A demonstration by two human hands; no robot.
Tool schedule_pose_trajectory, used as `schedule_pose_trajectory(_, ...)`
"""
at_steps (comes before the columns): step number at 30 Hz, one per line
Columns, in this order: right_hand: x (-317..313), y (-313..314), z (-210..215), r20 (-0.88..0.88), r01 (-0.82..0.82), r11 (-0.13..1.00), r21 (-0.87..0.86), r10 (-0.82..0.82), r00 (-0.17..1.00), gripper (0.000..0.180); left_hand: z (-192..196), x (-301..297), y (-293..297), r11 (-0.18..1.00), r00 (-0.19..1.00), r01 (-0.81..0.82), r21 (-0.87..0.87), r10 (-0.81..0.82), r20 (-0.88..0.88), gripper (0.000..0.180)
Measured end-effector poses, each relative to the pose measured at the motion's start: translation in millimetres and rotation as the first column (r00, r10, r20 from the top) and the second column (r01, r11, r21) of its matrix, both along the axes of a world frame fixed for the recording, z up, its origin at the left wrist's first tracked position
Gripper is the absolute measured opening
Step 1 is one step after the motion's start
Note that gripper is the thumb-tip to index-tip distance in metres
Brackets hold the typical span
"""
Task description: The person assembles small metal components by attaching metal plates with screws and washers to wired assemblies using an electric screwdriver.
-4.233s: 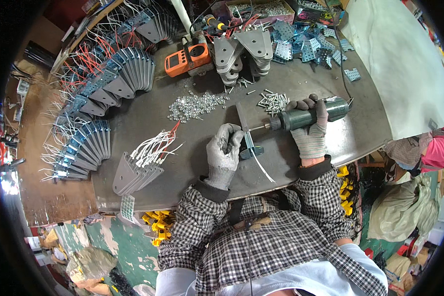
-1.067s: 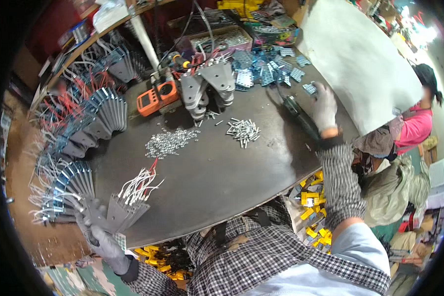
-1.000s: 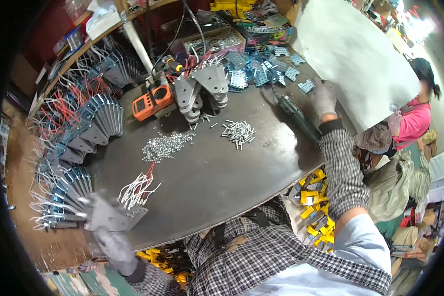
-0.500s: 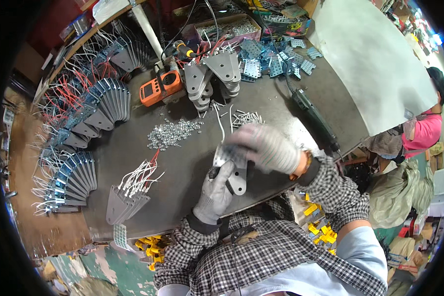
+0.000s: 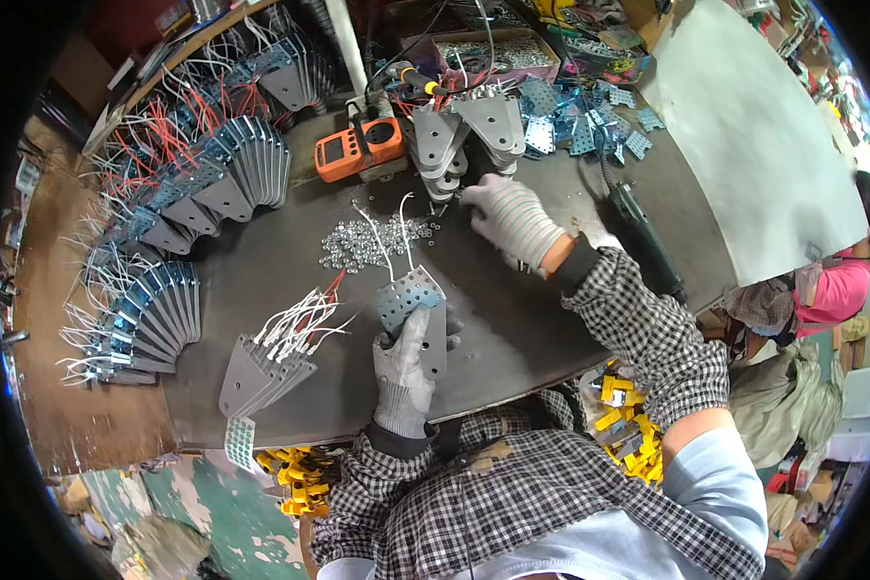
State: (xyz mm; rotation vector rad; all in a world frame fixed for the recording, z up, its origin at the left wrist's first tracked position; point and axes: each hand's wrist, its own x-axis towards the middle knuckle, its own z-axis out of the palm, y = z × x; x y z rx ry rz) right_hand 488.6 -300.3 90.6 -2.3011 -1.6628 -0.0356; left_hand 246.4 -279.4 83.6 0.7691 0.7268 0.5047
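Nut pile: loose heap left of the surface's middle. I'd lift over it, imo, so the white leads don't sweep nuts about.
Left hand: near the front edge, thumb pressed on the blue perforated plate, gripping it along with the gray plate. Good hold; I'd pin both so their holes can't drift.
Blue plate: long axis runs roughly side to side, along the front edge; its leads point at the back edge, leaning a bit left.
Gray plate: long axis runs front to back, rounded end aimed at the front edge.
Right hand: near the middle of the surface, fingers bent down; can't tell if they're pinching anything. I'd take small parts one at a time.
Green driver: lying by the right edge, easy reach.
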Motion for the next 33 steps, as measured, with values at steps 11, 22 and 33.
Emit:
schedule_pose_trajectory(11,6,-6,-4,0.233,0.01,0.99,-0.14,0.023,0.972,0.011,-5,16,-3,0.974,0.999,0.001,0.227,-0.012,0.049,0.039)
schedule_pose_trajectory(22,-44,-30,37,-0.829,0.062,0.97,0.237,0.168,0.533,0.019,-1,17,5,0.998,0.989,-0.044,-0.039,0.049,0.139,0.038)
schedule_pose_trajectory(33,-65,-54,16,0.022,-0.286,0.901,0.327,0.296,0.955,0.024,2,22,-1,0.973,0.996,0.038,0.23,-0.057,0.075,0.034)
